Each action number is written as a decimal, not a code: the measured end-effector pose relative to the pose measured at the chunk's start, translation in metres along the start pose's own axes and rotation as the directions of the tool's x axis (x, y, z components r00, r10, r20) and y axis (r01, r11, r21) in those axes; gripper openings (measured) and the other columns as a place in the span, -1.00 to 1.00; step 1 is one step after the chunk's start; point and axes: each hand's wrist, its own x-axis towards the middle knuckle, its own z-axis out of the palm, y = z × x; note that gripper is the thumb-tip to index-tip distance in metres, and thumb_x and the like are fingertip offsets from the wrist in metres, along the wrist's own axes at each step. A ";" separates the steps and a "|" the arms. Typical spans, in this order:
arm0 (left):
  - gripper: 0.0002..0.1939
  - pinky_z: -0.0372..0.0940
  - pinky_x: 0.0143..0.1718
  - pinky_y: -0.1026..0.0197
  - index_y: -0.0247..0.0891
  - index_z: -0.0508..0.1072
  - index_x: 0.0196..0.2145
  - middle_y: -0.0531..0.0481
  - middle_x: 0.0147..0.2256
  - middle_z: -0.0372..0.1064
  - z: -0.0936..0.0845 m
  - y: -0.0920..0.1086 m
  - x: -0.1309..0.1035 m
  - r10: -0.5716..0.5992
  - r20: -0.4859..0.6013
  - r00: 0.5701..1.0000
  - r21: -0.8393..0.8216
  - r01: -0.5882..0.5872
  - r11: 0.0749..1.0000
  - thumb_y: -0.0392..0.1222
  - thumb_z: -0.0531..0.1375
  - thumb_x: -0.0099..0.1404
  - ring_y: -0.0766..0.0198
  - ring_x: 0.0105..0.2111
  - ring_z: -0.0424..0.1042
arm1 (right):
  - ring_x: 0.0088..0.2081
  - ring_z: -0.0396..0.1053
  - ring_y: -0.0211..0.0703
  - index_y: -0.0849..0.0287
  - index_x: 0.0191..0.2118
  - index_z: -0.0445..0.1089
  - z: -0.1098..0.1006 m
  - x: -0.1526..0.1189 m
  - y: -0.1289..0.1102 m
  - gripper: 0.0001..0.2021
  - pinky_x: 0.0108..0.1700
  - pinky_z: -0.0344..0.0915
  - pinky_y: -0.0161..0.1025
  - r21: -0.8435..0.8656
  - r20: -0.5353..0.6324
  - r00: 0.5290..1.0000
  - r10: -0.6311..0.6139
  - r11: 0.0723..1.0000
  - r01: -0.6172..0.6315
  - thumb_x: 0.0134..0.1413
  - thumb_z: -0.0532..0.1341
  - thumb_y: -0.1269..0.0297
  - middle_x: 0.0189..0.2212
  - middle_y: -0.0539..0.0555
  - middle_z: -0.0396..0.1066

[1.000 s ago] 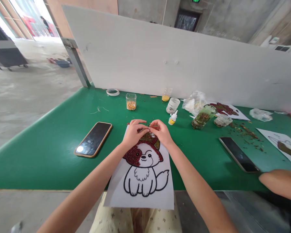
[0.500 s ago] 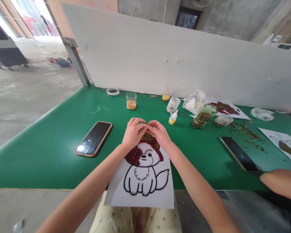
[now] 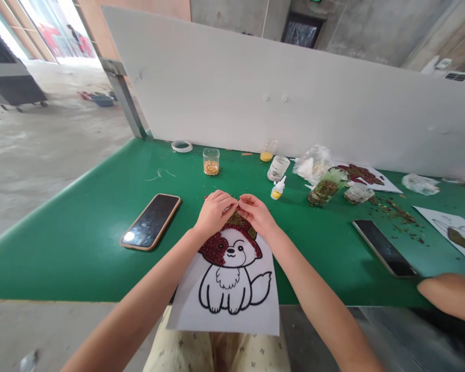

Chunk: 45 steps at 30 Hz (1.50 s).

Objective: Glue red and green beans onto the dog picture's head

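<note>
A white sheet with a dog drawing point(image 3: 232, 289) lies at the table's front edge, its lower part overhanging my lap. Dark red and green bits, like beans or seeds, cover the hat and one side of the face. Over the top of the drawing, my left hand point(image 3: 217, 211) and my right hand point(image 3: 256, 213) meet at the fingertips. Both have their fingers bent and pinched together. Whatever sits between the fingertips is too small to make out. The upper edge of the sheet is hidden behind my hands.
Left lies a phone point(image 3: 151, 222). Behind stand a cup of orange kernels point(image 3: 211, 162), a glue bottle point(image 3: 278, 188), a clear jar point(image 3: 278, 168) and a tilted green container point(image 3: 327, 187). Another phone point(image 3: 383, 248), scattered bits point(image 3: 399, 214) and another person's arm point(image 3: 451, 297) are right. A white partition point(image 3: 236, 88) borders the back.
My fingertips stay together above the drawing, with the right fingers shifted slightly. The whole view has moved a few pixels; the objects on the table keep their places.
</note>
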 end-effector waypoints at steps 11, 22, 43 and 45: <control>-0.85 0.24 -0.27 0.20 -0.26 0.41 -0.44 -0.02 -0.44 0.39 0.003 -0.001 -0.001 0.035 -0.115 0.993 0.013 -0.034 0.999 -0.29 0.09 0.26 0.25 -0.36 0.26 | -0.41 0.32 -0.38 0.14 -0.41 0.39 0.003 -0.003 -0.007 -0.74 -0.29 0.29 -0.37 -0.069 0.085 0.996 -0.035 0.997 0.041 -0.29 0.43 0.27 -0.45 -0.11 0.35; -0.88 0.22 -0.24 0.19 -0.24 0.38 -0.43 0.00 -0.43 0.37 0.000 -0.003 0.001 0.013 -0.138 0.990 0.019 -0.011 1.000 -0.32 0.08 0.24 0.25 -0.34 0.24 | -0.43 0.33 -0.38 0.14 -0.40 0.40 0.001 -0.003 -0.010 -0.74 -0.30 0.29 -0.36 -0.120 0.074 0.997 -0.020 0.992 0.029 -0.28 0.43 0.26 -0.46 -0.10 0.36; -0.75 0.22 -0.30 0.23 -0.23 0.50 -0.39 0.00 -0.40 0.50 -0.002 -0.005 -0.002 -0.155 -0.063 0.986 -0.047 0.152 0.987 -0.17 0.06 0.32 0.27 -0.36 0.34 | -0.40 0.38 -0.39 0.14 -0.41 0.42 0.001 -0.006 -0.018 -0.77 -0.34 0.30 -0.45 -0.019 0.151 0.988 -0.010 1.000 0.013 -0.25 0.43 0.29 -0.44 -0.06 0.46; -0.77 0.23 -0.33 0.23 -0.20 0.52 -0.42 0.01 -0.40 0.50 -0.001 -0.006 -0.003 -0.197 -0.065 0.978 -0.021 0.197 0.980 -0.14 0.11 0.29 0.27 -0.37 0.35 | -0.42 0.36 -0.40 0.14 -0.41 0.41 -0.001 -0.005 -0.017 -0.77 -0.37 0.29 -0.46 -0.027 0.139 0.990 0.001 1.000 0.003 -0.25 0.43 0.27 -0.48 -0.08 0.43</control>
